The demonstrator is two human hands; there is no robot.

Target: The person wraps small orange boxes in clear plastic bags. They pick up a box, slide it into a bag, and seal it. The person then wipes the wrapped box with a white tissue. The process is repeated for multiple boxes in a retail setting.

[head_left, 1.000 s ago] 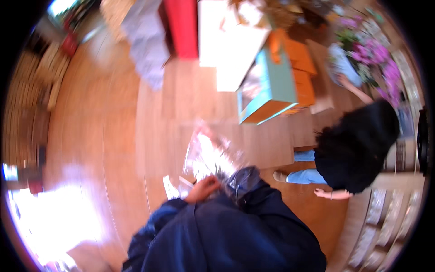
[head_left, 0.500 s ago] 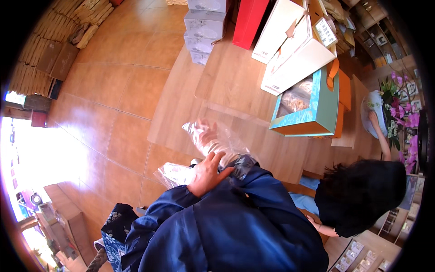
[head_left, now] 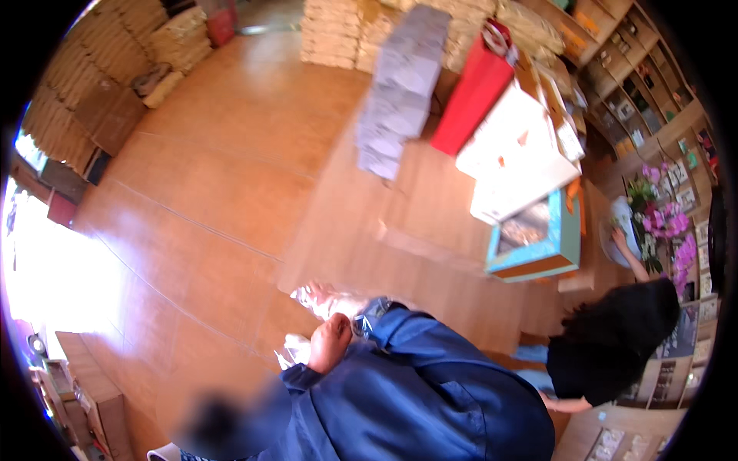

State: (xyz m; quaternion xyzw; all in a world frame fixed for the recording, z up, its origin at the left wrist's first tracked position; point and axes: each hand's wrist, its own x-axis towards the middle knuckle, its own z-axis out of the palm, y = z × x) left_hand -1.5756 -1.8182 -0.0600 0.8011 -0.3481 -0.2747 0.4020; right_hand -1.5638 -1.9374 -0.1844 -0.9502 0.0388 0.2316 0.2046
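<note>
1. The left hand [head_left: 330, 342] is curled, back upward, beside the right cuff; its fingertips are hidden, so I cannot tell whether it pinches anything.
2. The right hand [head_left: 327, 298] is just beyond it, seen blurred through a clear plastic covering [head_left: 350, 304] that reaches back toward the dark blue sleeve [head_left: 419, 330]. How far its fingers are open, and whether they grip, I cannot tell.
3. A second piece of clear plastic [head_left: 294, 352] lies just left of the left hand, apparently unprinted.
4. Beyond the hands is the wood-grain surface [head_left: 338, 223]. At its right stands a turquoise box [head_left: 538, 269] with a clear window; its front border has a fine pale pattern, too blurred to make out.
5. Farther along are white carriers [head_left: 511, 184] with a small orange-brown mark, its shape unclear, and a pale card [head_left: 569, 142] whose print is too small to read.
6. To their left stand a plain-looking red bag [head_left: 473, 100] and a lilac stack of boxes [head_left: 400, 100] with faint, smeared markings.
7. At right, a co-worker [head_left: 615, 338] in black reaches toward pink flowers [head_left: 667, 221]. Shelves [head_left: 630, 84] at far right hold small goods with illegible labels.
8. Cream packages [head_left: 330, 34] are piled at the far side of the tiled floor [head_left: 215, 177].
</note>
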